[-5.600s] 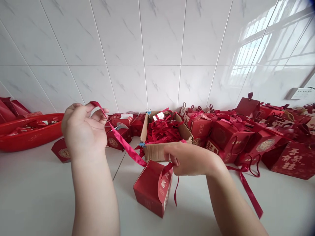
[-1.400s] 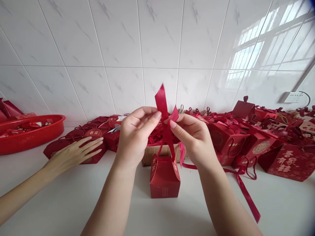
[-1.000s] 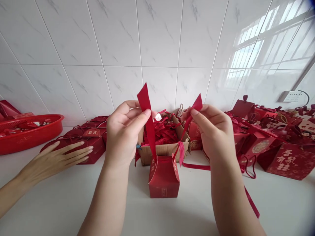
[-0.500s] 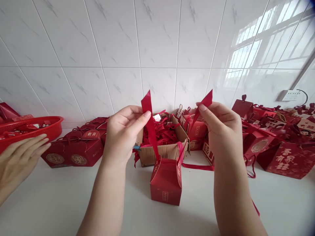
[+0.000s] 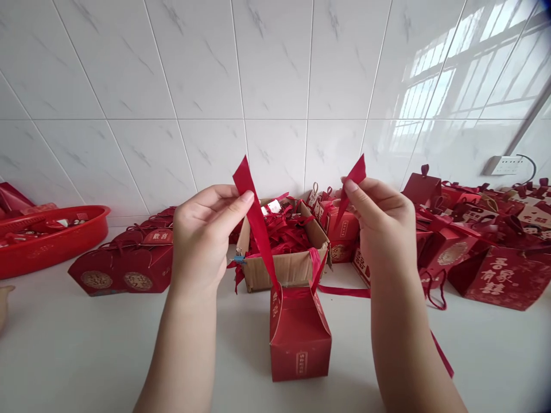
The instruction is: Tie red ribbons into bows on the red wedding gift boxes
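A small red gift box (image 5: 300, 350) stands in front of me, its lettered side flaps drawn up. Threaded through its top is a red ribbon (image 5: 262, 241), with one end rising to each hand. My left hand (image 5: 204, 232) pinches the left end between thumb and fingers, the slanted tip sticking up above the thumb. The other end is pinched in my right hand (image 5: 383, 221), its tip likewise pointing up. Both hands are raised above the box, apart from it. Just behind it sits a cardboard carton (image 5: 282, 272) full of loose red ribbons (image 5: 288, 232).
Finished-looking red boxes (image 5: 124, 272) stand at left, near a red plastic basket (image 5: 47, 246) of small items. Many red boxes (image 5: 501, 281) crowd the right side. A tiled wall (image 5: 275, 69) closes the back; another person's hand (image 5: 4, 304) shows at the left edge.
The gift box has moved slightly nearer and to the right. My left hand has shifted a little left with its ribbon end. The other person's hand has withdrawn from the basket, nearly out of view.
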Motion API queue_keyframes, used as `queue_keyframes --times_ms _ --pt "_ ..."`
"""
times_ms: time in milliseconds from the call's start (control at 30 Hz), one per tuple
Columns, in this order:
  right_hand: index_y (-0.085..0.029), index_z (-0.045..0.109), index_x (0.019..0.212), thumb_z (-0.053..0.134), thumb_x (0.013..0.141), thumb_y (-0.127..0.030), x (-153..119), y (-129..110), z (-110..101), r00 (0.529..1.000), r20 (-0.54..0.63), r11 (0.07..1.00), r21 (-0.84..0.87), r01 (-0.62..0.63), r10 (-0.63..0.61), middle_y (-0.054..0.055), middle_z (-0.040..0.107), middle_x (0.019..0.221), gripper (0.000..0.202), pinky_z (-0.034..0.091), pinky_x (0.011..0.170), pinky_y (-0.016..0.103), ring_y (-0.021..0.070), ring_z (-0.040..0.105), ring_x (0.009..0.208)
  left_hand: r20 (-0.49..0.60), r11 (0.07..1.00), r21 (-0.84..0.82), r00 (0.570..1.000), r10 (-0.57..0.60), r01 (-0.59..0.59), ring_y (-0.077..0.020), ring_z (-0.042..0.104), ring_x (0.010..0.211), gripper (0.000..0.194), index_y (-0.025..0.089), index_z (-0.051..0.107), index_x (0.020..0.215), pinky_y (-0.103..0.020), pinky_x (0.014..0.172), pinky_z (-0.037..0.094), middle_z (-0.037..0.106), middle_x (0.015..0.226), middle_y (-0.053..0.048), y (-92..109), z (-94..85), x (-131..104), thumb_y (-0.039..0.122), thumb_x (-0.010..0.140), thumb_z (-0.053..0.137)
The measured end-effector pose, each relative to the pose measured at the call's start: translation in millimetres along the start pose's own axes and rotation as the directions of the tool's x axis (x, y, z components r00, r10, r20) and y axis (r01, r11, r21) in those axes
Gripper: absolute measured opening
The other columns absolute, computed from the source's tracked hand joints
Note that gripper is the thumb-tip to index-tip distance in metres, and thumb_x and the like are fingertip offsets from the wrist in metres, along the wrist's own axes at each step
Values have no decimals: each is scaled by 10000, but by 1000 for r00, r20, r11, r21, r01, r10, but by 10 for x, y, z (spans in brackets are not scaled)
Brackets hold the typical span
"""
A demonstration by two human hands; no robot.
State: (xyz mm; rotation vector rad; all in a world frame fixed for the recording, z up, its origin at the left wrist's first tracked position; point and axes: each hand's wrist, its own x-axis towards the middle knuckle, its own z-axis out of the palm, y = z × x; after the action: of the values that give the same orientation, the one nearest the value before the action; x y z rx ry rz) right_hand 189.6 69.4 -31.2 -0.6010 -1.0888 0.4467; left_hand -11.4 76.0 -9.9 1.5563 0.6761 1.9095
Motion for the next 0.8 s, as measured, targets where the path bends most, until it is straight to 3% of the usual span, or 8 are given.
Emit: queue_keyframes --times_ms 400,600,800 --pt "-252 683 963 738 790 -255 -35 -14 55 997 72 997 75 6 -12 -40 709 744 181 561 646 227 104 682 683 -35 999 -38 999 -7 5 -101 589 623 72 202 717 643 -216 615 500 660 625 21 14 60 -33 173 672 776" --pt "-246 681 888 737 786 -241 -33 -5 67 997 -11 995 57 77 -76 -44 708 756 117 574 664 218 100 692 712 -83 999 -35 996 16 -19 -79 577 586 92 191 708 623 -197 599 498 642 586 36 28 70 -38 151 652 786" --pt "-223 655 832 748 767 -271 30 55 40 995 -92 995 87 44 -36 -38 706 737 122 583 729 242 122 713 773 -158 995 21 983 96 -94 -84 627 599 78 192 724 668 -198 633 539 686 632 30 -32 34 3 172 662 799"
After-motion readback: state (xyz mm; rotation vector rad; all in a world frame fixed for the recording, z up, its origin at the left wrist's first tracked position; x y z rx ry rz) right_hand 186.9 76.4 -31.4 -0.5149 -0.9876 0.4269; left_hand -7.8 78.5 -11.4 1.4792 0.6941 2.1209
